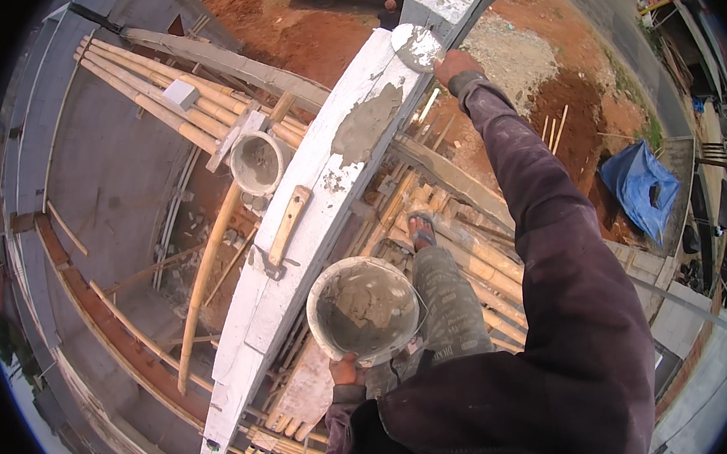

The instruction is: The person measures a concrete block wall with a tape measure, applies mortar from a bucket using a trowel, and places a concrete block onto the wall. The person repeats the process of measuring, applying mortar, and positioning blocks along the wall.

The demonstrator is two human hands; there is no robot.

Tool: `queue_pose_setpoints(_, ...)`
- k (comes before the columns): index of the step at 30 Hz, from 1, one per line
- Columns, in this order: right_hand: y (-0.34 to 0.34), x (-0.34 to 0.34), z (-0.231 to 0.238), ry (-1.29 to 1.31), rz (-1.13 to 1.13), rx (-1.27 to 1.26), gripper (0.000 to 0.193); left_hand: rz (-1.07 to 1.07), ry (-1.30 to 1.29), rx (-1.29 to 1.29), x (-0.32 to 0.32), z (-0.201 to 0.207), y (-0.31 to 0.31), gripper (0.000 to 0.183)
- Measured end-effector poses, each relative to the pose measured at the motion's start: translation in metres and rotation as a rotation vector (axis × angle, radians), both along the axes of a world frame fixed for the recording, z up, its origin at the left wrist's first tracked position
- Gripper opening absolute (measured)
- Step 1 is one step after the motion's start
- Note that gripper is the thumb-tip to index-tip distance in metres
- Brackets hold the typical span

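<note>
My left hand [346, 370] is closed on the near rim of a pale bucket [316, 302], which has wet grey mortar [365, 304] inside. At the far end of my outstretched arm, my right hand [456, 64] grips the edge of a round, pale, dish-like tool [415, 46]. That tool lies against the top of a long white block wall [327, 191], by the step up to a higher block. Nearer me on the wall is a spread grey mortar patch [367, 125]. A wooden-handled tool [289, 225] lies on the wall top, with grey mortar at its lower end.
Beyond the wall, a second mortar bucket [258, 163] stands by bamboo poles [177, 97] that carry a white block [180, 94]. My sandalled foot [421, 230] is on a bamboo scaffold [467, 258] high above ground. A blue tarp [641, 191] lies below right; another person [390, 6] is far below.
</note>
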State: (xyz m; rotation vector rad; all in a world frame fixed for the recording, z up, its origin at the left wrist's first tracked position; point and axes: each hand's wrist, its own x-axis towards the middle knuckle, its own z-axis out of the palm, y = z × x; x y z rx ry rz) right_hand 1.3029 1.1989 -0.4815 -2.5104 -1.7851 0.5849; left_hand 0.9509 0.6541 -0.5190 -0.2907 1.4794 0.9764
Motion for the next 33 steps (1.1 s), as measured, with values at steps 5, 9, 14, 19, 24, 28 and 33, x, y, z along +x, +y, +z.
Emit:
queue_pose_setpoints(5, -0.035, -0.048, -0.004, -0.083, 0.356, -0.13, 0.043, -0.019, 0.056, -0.08, 0.003, -0.004, 0.004, 0.051)
queue_pose_setpoints(9, -0.008, -0.031, -0.012, -0.06, 0.157, 0.009, 0.045, 0.001, 0.01, -0.02, 0.002, -0.007, -0.001, 0.048)
queue_pose_setpoints(14, 0.031, 0.018, -0.038, 0.083, -0.086, 0.096, 0.043, -0.024, 0.046, -0.007, -0.001, -0.005, -0.005, 0.05)
queue_pose_setpoints(19, 0.0, -0.022, -0.046, 0.018, 0.397, -0.049, 0.048, 0.032, -0.018, -0.005, -0.003, -0.009, 0.001, 0.05)
queue_pose_setpoints(24, -0.119, -0.121, -0.029, 0.255, 0.441, -0.303, 0.047, -0.01, -0.039, -0.099, -0.018, -0.027, -0.005, 0.051)
queue_pose_setpoints(28, -0.182, -0.102, -0.03, 0.575, 0.197, -0.13, 0.044, -0.37, 0.202, 0.079, -0.032, -0.038, -0.016, 0.048)
queue_pose_setpoints(33, -0.179, -0.057, -0.068, 1.241, -0.809, -0.053, 0.043, -0.611, 0.392, 0.109, -0.03, -0.021, -0.002, 0.041)
